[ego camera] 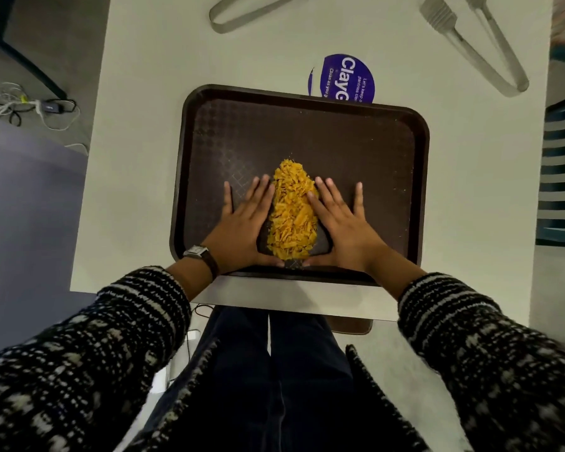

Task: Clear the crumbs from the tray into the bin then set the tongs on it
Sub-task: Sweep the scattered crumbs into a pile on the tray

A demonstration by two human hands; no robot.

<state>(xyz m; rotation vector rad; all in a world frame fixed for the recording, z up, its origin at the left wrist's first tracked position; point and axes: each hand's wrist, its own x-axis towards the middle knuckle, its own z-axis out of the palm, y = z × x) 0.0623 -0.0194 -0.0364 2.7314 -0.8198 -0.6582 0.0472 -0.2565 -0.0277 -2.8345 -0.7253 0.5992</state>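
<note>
Round blue sticker (346, 78) on table (144, 125); perhaps cables (30, 107).

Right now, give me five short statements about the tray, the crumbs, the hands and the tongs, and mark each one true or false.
1. The crumbs lie in one heap on the tray. True.
2. The left hand grips a pair of tongs. False: it lies flat on the tray beside the heap, fingers straight.
3. The right hand lies flat on the other side of the heap. True.
4. The tongs at the far right rest on the tray. False: they lie on the white table, beyond the tray; so do the tongs at the far edge.
5. A wristwatch is on the right wrist. False: it is on the left wrist.
</note>
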